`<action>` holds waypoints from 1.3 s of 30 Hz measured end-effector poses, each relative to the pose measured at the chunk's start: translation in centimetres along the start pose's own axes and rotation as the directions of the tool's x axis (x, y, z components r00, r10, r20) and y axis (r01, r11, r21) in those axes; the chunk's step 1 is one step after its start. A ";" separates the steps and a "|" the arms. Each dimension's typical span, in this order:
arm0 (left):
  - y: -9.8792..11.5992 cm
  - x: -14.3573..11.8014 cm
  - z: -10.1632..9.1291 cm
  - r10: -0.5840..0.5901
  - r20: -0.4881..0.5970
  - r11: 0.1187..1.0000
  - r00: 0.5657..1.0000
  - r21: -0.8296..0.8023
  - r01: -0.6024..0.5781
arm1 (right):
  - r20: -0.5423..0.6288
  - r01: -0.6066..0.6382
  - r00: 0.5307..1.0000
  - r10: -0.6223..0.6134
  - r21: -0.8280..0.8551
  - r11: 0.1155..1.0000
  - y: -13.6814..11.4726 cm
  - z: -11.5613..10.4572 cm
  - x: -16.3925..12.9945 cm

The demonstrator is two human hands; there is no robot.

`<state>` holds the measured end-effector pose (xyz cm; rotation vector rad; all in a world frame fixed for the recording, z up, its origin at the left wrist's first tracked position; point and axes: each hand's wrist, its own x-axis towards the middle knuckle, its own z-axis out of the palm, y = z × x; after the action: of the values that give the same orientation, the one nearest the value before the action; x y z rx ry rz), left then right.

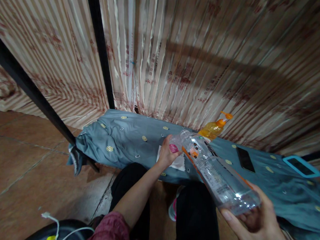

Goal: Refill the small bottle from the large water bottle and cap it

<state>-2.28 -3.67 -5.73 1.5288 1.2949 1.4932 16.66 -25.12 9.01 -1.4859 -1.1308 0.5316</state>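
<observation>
A large clear plastic bottle (214, 172) with an orange-edged printed label lies tilted across the view, its neck low and to the left. My right hand (259, 224) is closed around the bottle's base. My left hand (167, 154) grips a small clear cup (173, 147) with a pink mark, held right at the bottle's neck. Whether the cup and neck touch I cannot tell. Beneath the left hand, a white tissue (178, 163) is spread on the cloth. Behind the bottle stands an orange pump bottle (213, 129), partly covered by it.
A blue-grey patterned cloth (130, 140) covers the low bench before my knees. Farther right lie a black phone (245, 159) and a blue-framed device (302, 166). Black metal poles (99, 41) and a striped curtain (191, 70) border the bench. A white cable (55, 219) shows at lower left.
</observation>
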 end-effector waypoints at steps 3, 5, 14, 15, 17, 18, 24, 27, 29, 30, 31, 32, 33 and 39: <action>0.0 0.0 0.0 0.001 -0.002 1.000 1.000 0.004 -0.001 | -0.016 -0.011 1.000 0.011 0.014 1.000 0.0 0.1 -0.1; 0.0 -0.1 -0.1 0.000 0.001 1.000 1.000 0.000 0.000 | -0.010 -0.016 1.000 0.017 0.021 1.000 0.0 0.3 -0.3; 0.1 0.0 -0.1 -0.007 0.002 1.000 1.000 -0.001 0.007 | 0.018 -0.014 1.000 0.013 0.031 0.999 0.8 -0.3 -0.1; 0.0 0.0 -0.1 -0.003 0.004 1.000 1.000 0.003 0.003 | 0.017 -0.015 1.000 0.014 0.030 0.999 0.9 -0.3 0.0; 0.0 0.0 0.0 -0.001 0.008 1.000 1.000 0.007 0.001 | 0.037 -0.019 0.999 0.018 0.024 1.000 1.0 -0.4 0.1; 0.0 0.0 0.0 -0.002 0.007 1.000 1.000 0.005 0.002 | 0.043 -0.023 0.999 0.023 0.016 1.000 1.0 -0.4 0.1; 0.0 0.1 -0.1 -0.013 0.006 1.000 1.000 -0.012 0.013 | -0.030 -0.056 0.998 0.056 0.024 0.998 -0.4 0.5 -0.3; 0.0 0.1 -0.1 -0.009 0.010 1.000 1.000 -0.008 0.009 | -0.035 -0.061 0.998 0.061 0.012 0.998 -0.6 0.6 -0.3; 0.0 0.0 -0.1 0.000 0.006 1.000 1.000 -0.003 0.000 | -0.023 -0.040 0.999 0.041 0.018 0.999 -0.2 0.3 -0.2; 0.0 0.0 -0.1 0.006 0.004 1.000 1.000 -0.002 -0.006 | -0.007 -0.028 1.000 0.028 0.020 0.999 0.0 0.2 -0.2; -0.1 0.0 -0.1 0.010 0.003 1.000 1.000 -0.002 -0.010 | 0.010 -0.018 1.000 0.017 0.020 1.000 0.2 0.1 -0.1; -0.1 0.0 -0.1 0.012 0.001 1.000 1.000 -0.003 -0.012 | 0.025 -0.011 1.000 0.011 0.018 1.000 0.3 0.0 -0.1; -0.2 0.0 0.0 0.013 -0.001 1.000 1.000 -0.004 -0.013 | 0.028 -0.009 1.000 0.009 0.018 1.000 0.3 0.0 -0.1; -0.2 0.1 0.0 0.000 0.008 1.000 1.000 0.021 0.000 | -0.011 -0.046 0.999 0.047 0.039 0.998 -0.4 0.5 -0.3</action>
<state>-2.32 -3.57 -5.85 1.5471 1.3099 1.4762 15.94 -25.15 9.19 -1.4827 -1.0728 0.5731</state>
